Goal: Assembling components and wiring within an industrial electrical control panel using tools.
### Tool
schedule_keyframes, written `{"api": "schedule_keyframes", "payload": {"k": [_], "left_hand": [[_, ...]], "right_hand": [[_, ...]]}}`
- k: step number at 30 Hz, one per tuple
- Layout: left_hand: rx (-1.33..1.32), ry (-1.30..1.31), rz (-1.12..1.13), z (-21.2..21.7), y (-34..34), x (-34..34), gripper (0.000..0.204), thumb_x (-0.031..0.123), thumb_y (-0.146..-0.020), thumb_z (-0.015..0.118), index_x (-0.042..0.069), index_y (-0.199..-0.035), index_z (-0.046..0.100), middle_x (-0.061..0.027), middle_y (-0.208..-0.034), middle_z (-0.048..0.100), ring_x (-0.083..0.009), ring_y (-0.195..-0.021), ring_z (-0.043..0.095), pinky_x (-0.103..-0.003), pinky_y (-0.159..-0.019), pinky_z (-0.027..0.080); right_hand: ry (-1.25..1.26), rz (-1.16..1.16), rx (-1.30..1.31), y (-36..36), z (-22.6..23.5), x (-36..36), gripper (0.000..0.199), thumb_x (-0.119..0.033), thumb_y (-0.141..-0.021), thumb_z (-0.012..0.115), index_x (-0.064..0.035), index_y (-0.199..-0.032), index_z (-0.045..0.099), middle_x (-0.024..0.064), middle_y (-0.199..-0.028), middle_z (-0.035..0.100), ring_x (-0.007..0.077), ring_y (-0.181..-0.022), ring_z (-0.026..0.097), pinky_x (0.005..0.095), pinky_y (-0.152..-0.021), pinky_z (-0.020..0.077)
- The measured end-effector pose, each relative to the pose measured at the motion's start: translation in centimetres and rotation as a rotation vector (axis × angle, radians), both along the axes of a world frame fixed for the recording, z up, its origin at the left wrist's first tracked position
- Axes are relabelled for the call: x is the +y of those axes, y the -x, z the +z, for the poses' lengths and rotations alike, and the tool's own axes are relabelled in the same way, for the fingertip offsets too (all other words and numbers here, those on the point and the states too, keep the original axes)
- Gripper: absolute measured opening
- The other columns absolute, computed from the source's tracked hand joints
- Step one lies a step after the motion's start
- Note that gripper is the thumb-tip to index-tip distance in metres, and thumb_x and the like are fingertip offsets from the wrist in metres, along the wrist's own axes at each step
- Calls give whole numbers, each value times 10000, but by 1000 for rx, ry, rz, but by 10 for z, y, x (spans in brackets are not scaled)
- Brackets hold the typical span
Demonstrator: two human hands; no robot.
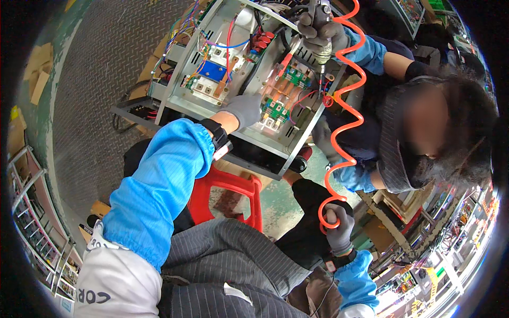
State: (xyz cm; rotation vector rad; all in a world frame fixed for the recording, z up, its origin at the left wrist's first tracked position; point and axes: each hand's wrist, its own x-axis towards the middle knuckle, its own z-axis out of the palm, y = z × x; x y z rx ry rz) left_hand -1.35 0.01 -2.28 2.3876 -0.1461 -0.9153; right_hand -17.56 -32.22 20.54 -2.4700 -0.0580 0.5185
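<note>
My left hand (243, 109), in a grey glove and blue sleeve, rests flat on the inside of an open metal chassis (186, 100), beside green terminal blocks (274, 110) and copper bars. It grips nothing. My right hand (339, 225), also grey-gloved, is closed around the lowest loop of an orange coiled air hose (347, 114). The hose runs up to a pneumatic screwdriver (322, 40), which a co-worker's gloved hand holds point down over the chassis's far right side.
The co-worker leans in from the right, their other gloved hand (322, 139) at the chassis's right edge. A red plastic stool (249, 193) stands under the chassis. Coloured wires and a blue component (213, 70) fill its left part. Shelving lines the left edge; the floor is tread plate.
</note>
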Motion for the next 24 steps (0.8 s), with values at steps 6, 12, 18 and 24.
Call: {"api": "schedule_keyframes", "payload": {"k": [6, 12, 18, 24], "left_hand": [[5, 11, -6, 1, -1, 0, 310, 164, -837, 513, 0, -1092, 578, -250, -932, 679, -411, -894, 665, -504, -798, 504], [20, 28, 9, 11, -2, 0, 313, 173, -839, 523, -3, -1093, 575, -258, -968, 670, -410, -933, 655, -490, -823, 499], [43, 12, -6, 13, -4, 1, 324, 175, -840, 527, -10, -1102, 568, -255, -981, 671, -407, -945, 654, -487, -836, 495], [74, 16, 6, 20, -5, 0, 331, 143, -835, 514, -10, -1123, 569, -268, -985, 665, -418, -949, 648, -494, -839, 490]], "right_hand": [[8, -5, 0, 1, 0, 0, 242, -263, -963, 577, -34, -942, 652, 88, -663, 621, 205, -586, 635, 314, -541, 467], [10, -28, 17, 2, 1, 0, 261, -273, -971, 568, -30, -931, 653, 74, -658, 613, 172, -589, 622, 298, -542, 460], [2, -26, 1, 1, 0, 2, 228, -235, -964, 570, -26, -925, 653, 70, -642, 600, 165, -570, 605, 294, -530, 449], [12, -2, 10, 0, 2, 0, 166, -209, -940, 615, -47, -951, 647, 114, -667, 642, 253, -579, 664, 324, -519, 481]]}}
